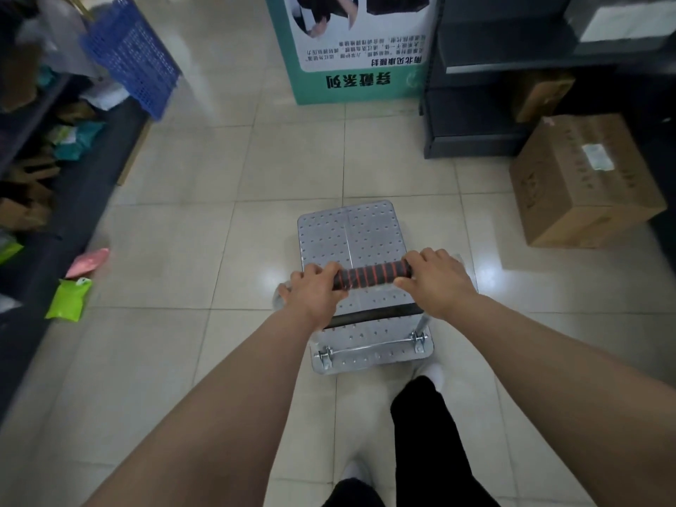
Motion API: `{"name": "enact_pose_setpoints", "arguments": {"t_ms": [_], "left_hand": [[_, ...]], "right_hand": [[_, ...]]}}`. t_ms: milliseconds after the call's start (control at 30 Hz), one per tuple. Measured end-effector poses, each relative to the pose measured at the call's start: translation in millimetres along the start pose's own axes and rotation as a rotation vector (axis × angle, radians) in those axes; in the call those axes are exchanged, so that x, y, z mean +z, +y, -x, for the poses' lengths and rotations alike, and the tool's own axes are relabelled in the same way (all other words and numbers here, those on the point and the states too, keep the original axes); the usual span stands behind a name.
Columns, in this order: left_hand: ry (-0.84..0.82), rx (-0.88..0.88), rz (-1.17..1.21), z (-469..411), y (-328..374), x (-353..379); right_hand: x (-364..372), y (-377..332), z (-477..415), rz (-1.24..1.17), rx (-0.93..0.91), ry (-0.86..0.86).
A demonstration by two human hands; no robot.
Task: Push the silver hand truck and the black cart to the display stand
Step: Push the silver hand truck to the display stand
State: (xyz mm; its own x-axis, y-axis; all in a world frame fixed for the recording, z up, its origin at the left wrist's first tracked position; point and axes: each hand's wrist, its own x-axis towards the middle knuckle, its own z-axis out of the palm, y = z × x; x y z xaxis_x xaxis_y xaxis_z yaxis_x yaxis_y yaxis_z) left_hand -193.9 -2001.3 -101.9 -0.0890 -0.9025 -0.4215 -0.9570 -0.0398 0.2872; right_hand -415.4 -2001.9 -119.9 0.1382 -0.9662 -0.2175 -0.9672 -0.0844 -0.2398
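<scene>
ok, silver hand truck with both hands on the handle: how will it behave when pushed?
The hand truck probably rolls easily: its deck is bare and the tiled floor looks smooth and glossy. It likely feels stiff, being metal. With the left hand and right hand gripping the handle high up, it may swerve if pushed unevenly.

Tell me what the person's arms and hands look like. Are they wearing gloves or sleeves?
No gloves and no sleeves in view. The left hand and right hand are bare, and both forearms are bare as far as the picture shows. No watch, ring or bracelet shows.
</scene>
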Motion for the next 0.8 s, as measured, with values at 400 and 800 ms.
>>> {"name": "enact_pose_setpoints", "arguments": {"t_ms": [400,800], "left_hand": [[0.031,-0.098,0.037,-130,71,-43],[0.032,-0.117,0.061,-271,61,-111]], "right_hand": [[-64,74,-158,0.010,-0.091,-0.076],[-100,73,-322,0.068,-0.135,-0.174]]}}
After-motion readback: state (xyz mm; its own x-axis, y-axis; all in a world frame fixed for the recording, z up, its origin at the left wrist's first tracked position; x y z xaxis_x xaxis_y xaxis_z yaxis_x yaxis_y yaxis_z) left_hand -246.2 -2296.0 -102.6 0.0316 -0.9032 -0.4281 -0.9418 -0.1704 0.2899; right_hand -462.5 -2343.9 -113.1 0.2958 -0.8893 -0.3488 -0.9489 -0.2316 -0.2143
